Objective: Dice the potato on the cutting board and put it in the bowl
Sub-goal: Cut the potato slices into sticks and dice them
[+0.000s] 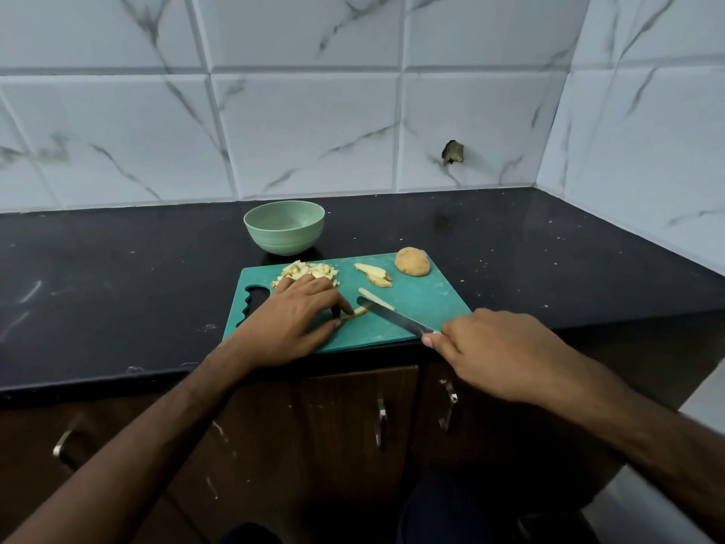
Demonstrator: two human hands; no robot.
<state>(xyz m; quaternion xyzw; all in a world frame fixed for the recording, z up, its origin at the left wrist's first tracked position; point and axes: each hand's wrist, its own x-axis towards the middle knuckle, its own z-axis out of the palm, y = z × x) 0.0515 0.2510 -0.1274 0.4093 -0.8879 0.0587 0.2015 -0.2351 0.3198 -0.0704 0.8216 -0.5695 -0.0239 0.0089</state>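
A teal cutting board [423,300] lies at the counter's front edge. My left hand [290,316] pinches a thin potato strip [357,312] against the board. My right hand [490,347] grips a knife [392,318] by its handle, the blade tip resting at the strip's right end. A pile of diced potato [310,270] sits at the board's far left, partly hidden behind my left hand. Another strip [376,299], a few slices [374,274] and an uncut potato half [412,261] lie toward the far right. The green bowl [284,232] stands behind the board, nothing visible in it.
The black counter [117,284] runs to tiled walls at the back and right. Brown cabinet doors with metal handles [381,422] are below the counter edge.
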